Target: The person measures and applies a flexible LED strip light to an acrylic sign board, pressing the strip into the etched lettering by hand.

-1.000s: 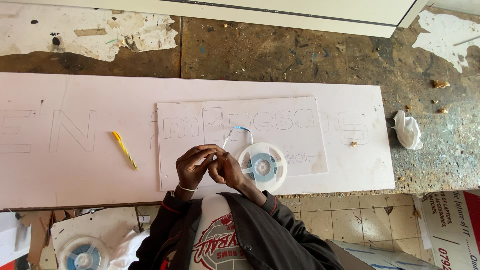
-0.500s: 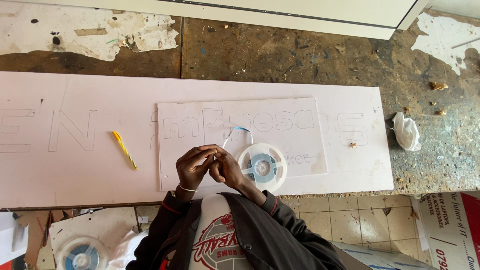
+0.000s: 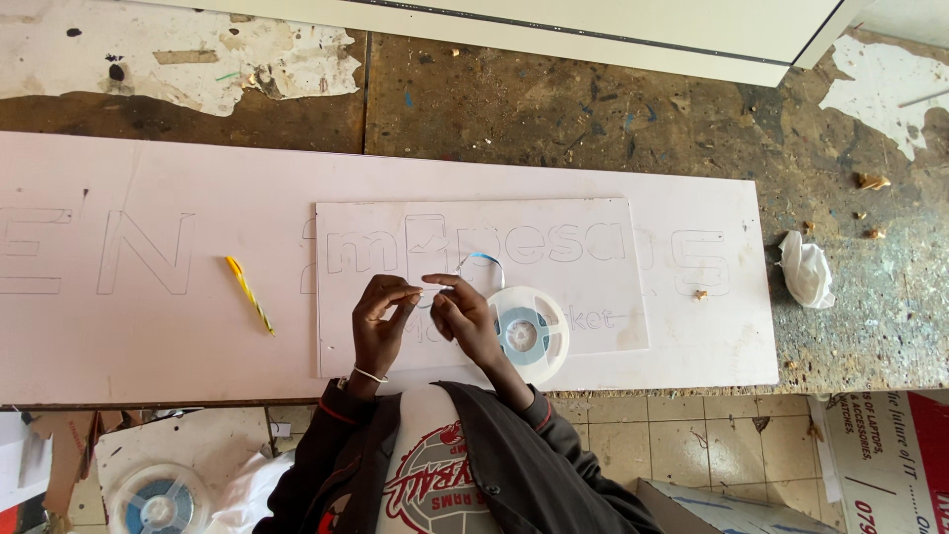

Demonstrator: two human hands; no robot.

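My left hand [image 3: 382, 318] and my right hand [image 3: 463, 314] meet over a small pale board [image 3: 554, 267] with outlined letters, lying on a long pale panel [image 3: 148, 326]. Both pinch a thin strip [image 3: 474, 262] that loops up and back toward a white reel with a blue hub [image 3: 526, 334] just right of my right hand. The fingertips of the two hands are a few centimetres apart, with the strip stretched between them.
A yellow twisted pencil-like stick [image 3: 249, 294] lies on the panel to the left. A crumpled white rag [image 3: 807, 269] sits on the stained workbench at the right. Another reel [image 3: 158, 499] rests on the floor at lower left, cardboard boxes [image 3: 890, 455] at lower right.
My hands have drawn slightly apart and risen a little over the small board, pulling the strip out between them. The reel has stayed in place.
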